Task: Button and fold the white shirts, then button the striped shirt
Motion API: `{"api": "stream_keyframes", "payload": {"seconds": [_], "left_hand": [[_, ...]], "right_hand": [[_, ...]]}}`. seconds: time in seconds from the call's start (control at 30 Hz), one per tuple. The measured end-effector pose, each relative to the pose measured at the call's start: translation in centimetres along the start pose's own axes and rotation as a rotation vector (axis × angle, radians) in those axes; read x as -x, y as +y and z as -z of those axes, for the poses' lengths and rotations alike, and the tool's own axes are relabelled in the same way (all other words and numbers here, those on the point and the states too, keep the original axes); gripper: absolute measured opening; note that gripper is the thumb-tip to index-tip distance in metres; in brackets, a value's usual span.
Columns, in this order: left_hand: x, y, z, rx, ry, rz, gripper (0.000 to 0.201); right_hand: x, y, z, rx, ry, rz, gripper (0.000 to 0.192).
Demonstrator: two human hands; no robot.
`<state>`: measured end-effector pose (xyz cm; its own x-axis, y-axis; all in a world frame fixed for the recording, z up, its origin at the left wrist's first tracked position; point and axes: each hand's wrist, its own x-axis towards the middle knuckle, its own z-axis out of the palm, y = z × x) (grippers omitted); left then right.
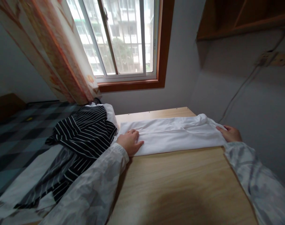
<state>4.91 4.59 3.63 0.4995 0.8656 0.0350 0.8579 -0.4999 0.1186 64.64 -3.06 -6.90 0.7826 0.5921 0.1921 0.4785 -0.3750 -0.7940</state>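
White garment (pixel 172 136) folded into a long band, lying across the far part of the wooden table (pixel 180 184), below the window (pixel 123 37). Left hand (pixel 130 142) rests flat on the band's left end — fingers together, extended, pressing the cloth. Right hand (pixel 230 133) lies on the right end, near the wall; fingers lightly curled onto the fabric edge, whether they pinch it cannot be told. Black-and-white striped garment (pixel 86 131) heaped just left of the table — beside a patterned curtain (pixel 60 53).
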Motion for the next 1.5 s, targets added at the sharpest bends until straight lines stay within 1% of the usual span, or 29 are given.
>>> {"api": "stream_keyframes", "payload": {"seconds": [0.1,0.17,0.27,0.33,0.43,0.5,0.6,0.7,0.8,0.87,0.93,1.0,1.03,1.1,1.17,1.2,1.27,1.33,1.37,1.43,1.5], "left_hand": [[-0.3,-2.0,2.0,-0.078,-0.051,0.076,0.037],[-0.8,-3.6,2.9,-0.11,-0.074,0.162,0.038],[-1.4,-5.8,3.3,-0.098,-0.046,0.305,0.041],[-1.7,-6.6,3.1,-0.049,-0.033,0.363,0.043],[-2.0,-6.8,2.5,0.009,-0.04,0.398,0.045],[-2.1,-6.7,2.0,0.033,-0.027,0.393,0.039],[-2.2,-6.3,1.4,0.066,0.045,0.4,0.033],[-2.2,-6.0,1.1,0.061,0.126,0.448,0.035],[-2.2,-5.9,0.7,0.04,0.167,0.477,0.038],[-2.1,-5.7,0.5,0.026,0.184,0.481,0.035],[-2.1,-5.4,0.5,0.0,0.225,0.46,0.032],[-2.0,-4.8,0.6,-0.046,0.308,0.375,0.037],[-2.0,-4.5,0.7,-0.073,0.356,0.306,0.042],[-1.9,-3.7,0.7,-0.107,0.425,0.127,0.053],[-1.9,-3.0,0.2,-0.1,0.424,-0.052,0.064],[-1.9,-2.8,-0.2,-0.085,0.388,-0.124,0.067],[-1.9,-2.6,-1.5,-0.042,0.247,-0.218,0.071],[-1.9,-2.8,-2.7,0.0,0.091,-0.239,0.074],[-2.0,-2.9,-3.2,0.016,0.034,-0.235,0.076],[-2.1,-3.2,-3.8,0.034,-0.013,-0.216,0.08],[-2.1,-3.4,-4.0,0.036,-0.013,-0.206,0.082]], "right_hand": [[0.1,-0.3,0.3,0.038,0.075,-0.087,0.046],[0.1,-0.4,0.5,0.058,0.095,-0.103,0.05],[0.1,-0.3,0.6,0.076,0.079,-0.119,0.053],[0.0,-0.1,0.5,0.076,0.076,-0.12,0.051],[0.0,-0.1,0.4,0.056,0.08,-0.115,0.046],[0.1,-0.4,0.4,0.06,0.086,-0.113,0.045],[0.4,-1.1,0.5,0.111,0.104,-0.132,0.045],[0.7,-1.7,0.4,0.122,0.117,-0.134,0.043],[0.9,-1.8,0.4,0.111,0.123,-0.112,0.041],[0.9,-1.7,0.4,0.113,0.114,-0.104,0.04],[0.8,-1.5,0.4,0.123,0.088,-0.118,0.041],[0.7,-1.3,0.4,0.147,0.056,-0.148,0.043],[0.7,-1.2,0.4,0.16,0.039,-0.159,0.045],[0.5,-1.0,0.3,0.18,0.02,-0.166,0.046],[0.5,-0.9,0.3,0.183,0.022,-0.163,0.044],[0.5,-1.0,0.3,0.177,0.031,-0.163,0.042],[0.6,-1.2,0.5,0.161,0.031,-0.174,0.04],[0.8,-1.7,0.9,0.139,-0.02,-0.223,0.042],[0.9,-1.9,1.2,0.124,-0.055,-0.257,0.044],[1.3,-2.4,2.0,0.079,-0.114,-0.317,0.046],[1.6,-2.9,2.9,0.023,-0.119,-0.364,0.045]]}}
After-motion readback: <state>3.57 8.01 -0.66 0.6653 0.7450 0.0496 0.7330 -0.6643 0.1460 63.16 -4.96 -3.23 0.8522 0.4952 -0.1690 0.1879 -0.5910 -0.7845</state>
